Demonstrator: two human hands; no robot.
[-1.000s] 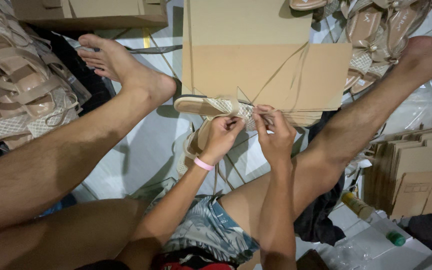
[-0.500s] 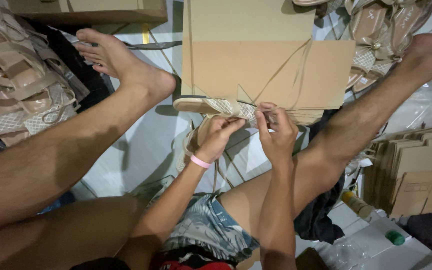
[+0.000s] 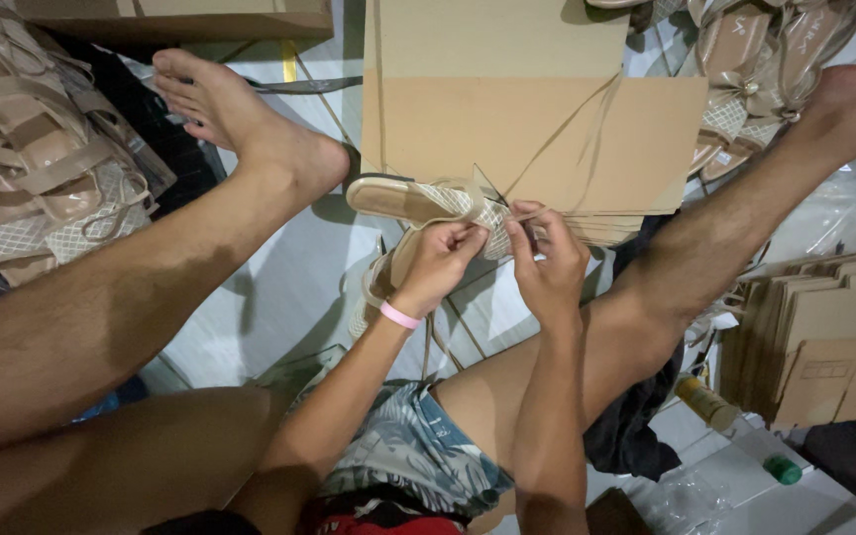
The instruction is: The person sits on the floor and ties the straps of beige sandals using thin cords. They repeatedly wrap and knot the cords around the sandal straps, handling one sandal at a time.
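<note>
Nearest the camera, two bare forearms reach out over patterned shorts, between two bare legs spread on the pale floor (image 3: 279, 297). The left hand (image 3: 438, 267), with a pink band at the wrist, and the right hand (image 3: 547, 263) meet close together at the woven cream strap of a beige flat sandal (image 3: 418, 201). Both sets of fingers are clenched in a pinch on that strap and on a thin tan cord running up from it; the sandal lies sideways just beyond the knuckles, its sole partly over the floor and against the stack of flat brown cardboard sheets (image 3: 537, 129).

To do this well, I judge the left pinch should steady the strap while the right works the cord, keeping it taut and close to the weave so nothing slips.

Counted: one sandal in hand, and a second seems to lie beneath the left wrist. Beyond, a heap of similar beige sandals (image 3: 42, 188) at far left, too tangled to count, and about three more at top right. One stack of folded cardboard pieces (image 3: 824, 337) stands at right.
</note>
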